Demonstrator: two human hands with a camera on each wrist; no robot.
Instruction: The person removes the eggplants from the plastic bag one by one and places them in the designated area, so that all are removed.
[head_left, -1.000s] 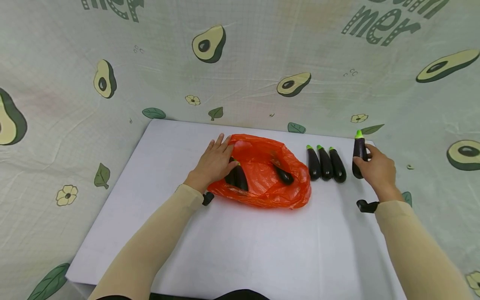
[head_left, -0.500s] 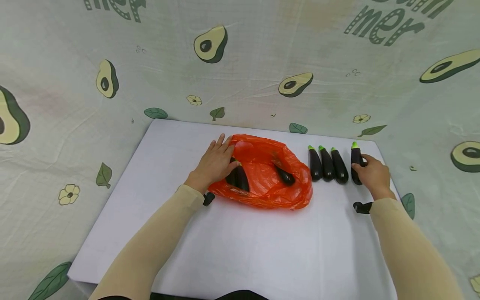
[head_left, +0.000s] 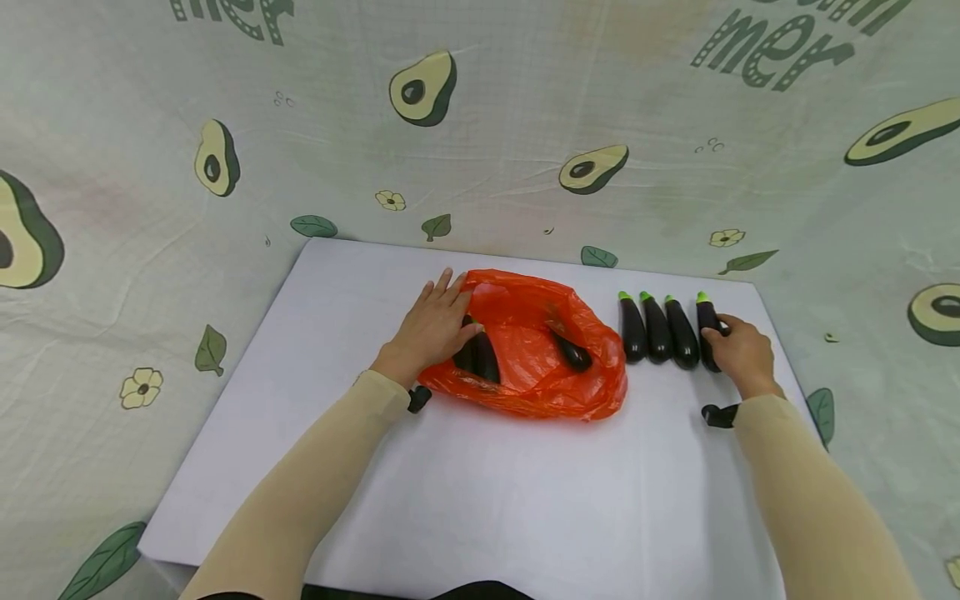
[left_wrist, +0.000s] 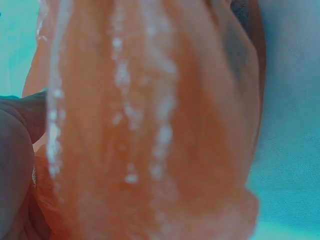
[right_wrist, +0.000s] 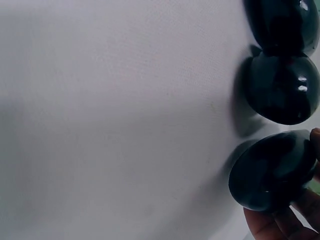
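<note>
The right hand [head_left: 742,357] clasps the rightmost eggplant [head_left: 705,313], just right of three other eggplants [head_left: 657,332]. Pushed too far left, it could set those smooth, round neighbours rolling. The left hand [head_left: 425,333] touches the red bag [head_left: 525,400], fingers extended. The right wrist view shows a gap between eggplants that the head view barely reveals.

We've got a pale grey-green cloth [head_left: 495,167] filling the far side and running down left and right of the white bench [head_left: 510,492]. It's pretty busy: halved avocados [head_left: 423,88], green leaves [head_left: 211,350], little yellow flowers [head_left: 141,388], plus chunky green lettering [head_left: 772,52] up top at far right, where we can read "mer". We spot creases and faint pinkish patches too. Light's soft and even-ish, with a dim shadow [head_left: 723,492] across the bench's near right.
</note>
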